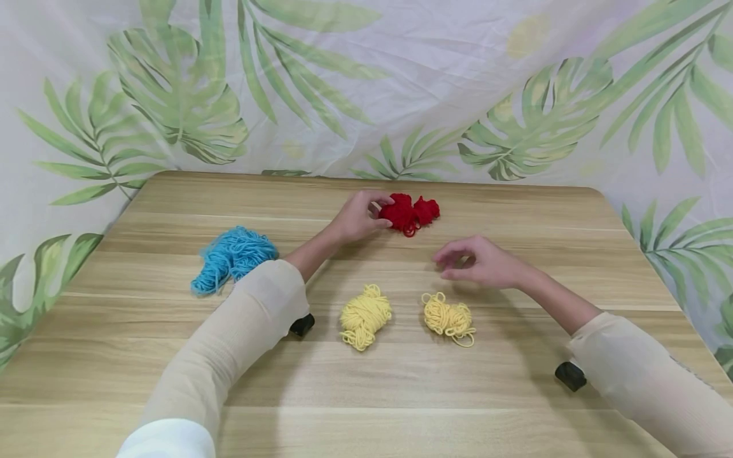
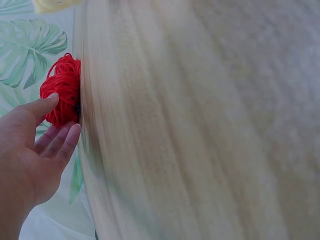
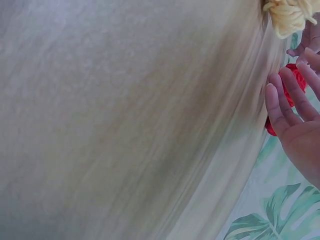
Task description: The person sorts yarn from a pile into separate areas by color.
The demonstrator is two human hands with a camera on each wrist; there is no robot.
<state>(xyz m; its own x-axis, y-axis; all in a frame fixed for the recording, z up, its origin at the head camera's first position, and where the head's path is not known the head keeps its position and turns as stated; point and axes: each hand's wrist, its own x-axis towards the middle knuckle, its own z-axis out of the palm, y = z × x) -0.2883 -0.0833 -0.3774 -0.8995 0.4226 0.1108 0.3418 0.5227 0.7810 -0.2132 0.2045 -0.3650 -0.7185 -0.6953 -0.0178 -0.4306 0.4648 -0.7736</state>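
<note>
Near the table's back edge lies a bundle of red yarn (image 1: 403,213), bunched in two lumps. My left hand (image 1: 362,217) holds its left lump, the thumb on one side and fingers on the other; the left wrist view shows the thumb against the red yarn (image 2: 64,90). To the right and nearer, my right hand (image 1: 482,262) hovers over the table with loosely bent fingers and nothing in them. Below it lies a small yellow yarn bundle (image 1: 448,318). Another yellow yarn bundle (image 1: 365,317) sits left of that one.
A larger heap of blue yarn (image 1: 236,257) lies on the left of the wooden table (image 1: 366,413), partly behind my left forearm. A leaf-patterned cloth (image 1: 424,83) hangs behind the back edge. Black devices (image 1: 571,376) show under both wrists.
</note>
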